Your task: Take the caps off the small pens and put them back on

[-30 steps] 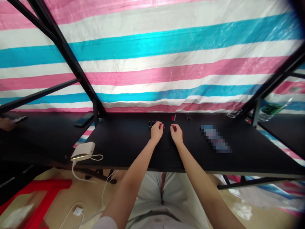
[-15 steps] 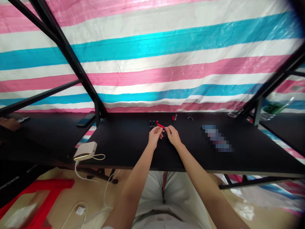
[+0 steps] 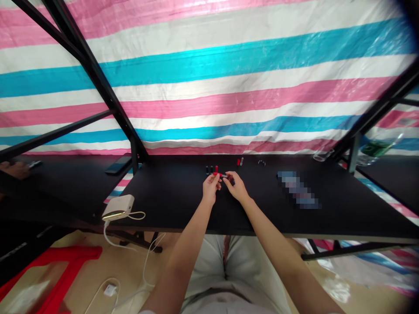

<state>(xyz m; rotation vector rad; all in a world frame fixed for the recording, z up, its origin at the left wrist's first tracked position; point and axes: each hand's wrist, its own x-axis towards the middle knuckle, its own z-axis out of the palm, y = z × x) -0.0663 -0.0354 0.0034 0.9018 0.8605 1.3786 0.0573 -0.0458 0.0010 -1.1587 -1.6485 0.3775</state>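
Note:
A short red tube with a silver-grey end (image 3: 220,175) lies sideways between my two hands just above the black table; its exact kind I cannot make out. My left hand (image 3: 210,188) pinches the red end. At the silver-grey end, the fingers of my right hand (image 3: 237,185) are closed. Just beyond my left hand, two small black cylinders (image 3: 209,169) and a small red one (image 3: 216,168) stand on the tabletop. Farther back to the right are another red piece (image 3: 238,162) and a clear-grey piece (image 3: 242,161), side by side.
A small dark ring-like item (image 3: 261,162) and a blurred-out flat object (image 3: 297,189) lie on the black table (image 3: 163,192). A white box with a cable (image 3: 118,206) sits at the left edge. Black metal posts (image 3: 104,91) frame the table. Another person's hand (image 3: 15,169) shows far left.
The red tube has turned nearer to level and shifted slightly left with my left hand. More of its silver-grey end shows between my hands.

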